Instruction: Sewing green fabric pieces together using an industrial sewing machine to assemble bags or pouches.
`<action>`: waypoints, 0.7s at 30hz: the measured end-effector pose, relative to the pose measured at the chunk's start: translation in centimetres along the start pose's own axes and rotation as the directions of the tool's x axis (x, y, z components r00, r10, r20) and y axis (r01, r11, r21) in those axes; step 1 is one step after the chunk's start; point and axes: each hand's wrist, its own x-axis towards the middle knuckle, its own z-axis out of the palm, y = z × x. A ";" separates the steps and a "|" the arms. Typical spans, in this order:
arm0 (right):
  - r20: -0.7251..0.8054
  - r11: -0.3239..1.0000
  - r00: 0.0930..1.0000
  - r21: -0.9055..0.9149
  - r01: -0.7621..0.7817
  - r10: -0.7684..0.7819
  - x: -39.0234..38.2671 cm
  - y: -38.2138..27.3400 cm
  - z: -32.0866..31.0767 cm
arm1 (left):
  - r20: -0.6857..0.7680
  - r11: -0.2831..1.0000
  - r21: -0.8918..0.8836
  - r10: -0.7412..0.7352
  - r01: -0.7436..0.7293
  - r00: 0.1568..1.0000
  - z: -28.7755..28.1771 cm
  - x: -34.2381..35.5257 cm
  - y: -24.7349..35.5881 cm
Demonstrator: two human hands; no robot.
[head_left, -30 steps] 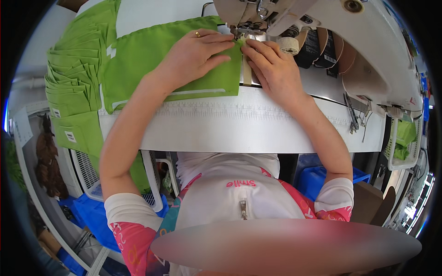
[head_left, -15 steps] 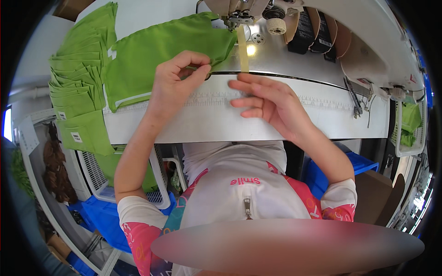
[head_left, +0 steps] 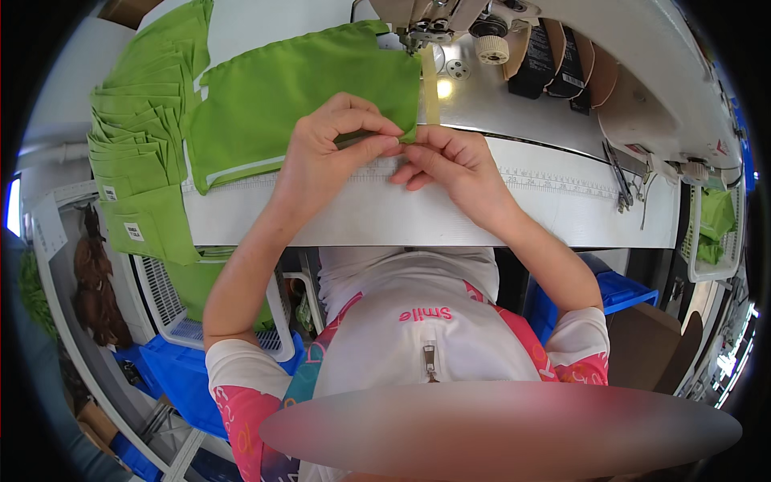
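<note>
A green fabric piece [head_left: 297,96] lies on the sewing table, its far right corner by the needle area of the sewing machine [head_left: 430,28]. My left hand [head_left: 333,145] pinches the near edge of this fabric close to its right corner. Beside it, fingertips almost meeting, my right hand [head_left: 454,165] is closed on the same corner. Both hands are above the ruler strip [head_left: 530,178] along the table's front. A strip of yellow tape [head_left: 430,88] runs just right of the fabric. The fingers hide the corner's fold.
Stacked green fabric pieces [head_left: 140,153] hang over the table's left side. Scissors [head_left: 617,177] lie at the right, and dark packages [head_left: 534,60] stand behind. Below are a white basket [head_left: 277,321] and a blue bin [head_left: 185,381]. Another basket [head_left: 715,257] is far right.
My right hand has moved left and up from open air and closed on the fabric corner. My left hand has shifted right along the edge, drawing the corner nearer.
</note>
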 end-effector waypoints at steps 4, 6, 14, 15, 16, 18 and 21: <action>-0.043 0.999 0.999 -0.052 0.006 -0.008 0.0 -0.2 0.0 | 0.150 0.571 0.679 0.509 -0.462 0.848 0.4 0.4 -0.1; -0.042 0.999 0.999 -0.036 0.007 -0.009 0.0 -0.1 -0.1 | 0.171 0.508 0.715 0.539 -0.480 0.825 0.7 0.3 -0.2; -0.003 0.988 1.000 0.154 0.004 -0.004 -0.1 0.0 -0.5 | 0.306 0.361 0.750 0.554 -0.555 0.774 0.1 0.2 0.4; -0.008 0.988 1.000 0.152 -0.021 0.022 0.0 -0.1 -0.6 | 0.313 0.357 0.733 0.578 -0.578 0.754 -0.2 0.4 0.1; -0.013 0.988 0.999 0.150 -0.045 0.048 0.1 -0.1 -0.6 | 0.319 0.352 0.717 0.601 -0.602 0.732 -0.3 0.4 -0.2; -0.020 0.989 0.999 0.142 -0.047 0.051 0.0 0.0 -0.8 | 0.274 0.415 0.704 0.590 -0.577 0.759 -0.2 0.0 -0.5; -0.024 0.989 0.998 0.132 -0.060 0.064 0.1 -0.2 -0.9 | 0.181 0.459 0.729 0.587 -0.508 0.789 0.5 -0.3 -0.8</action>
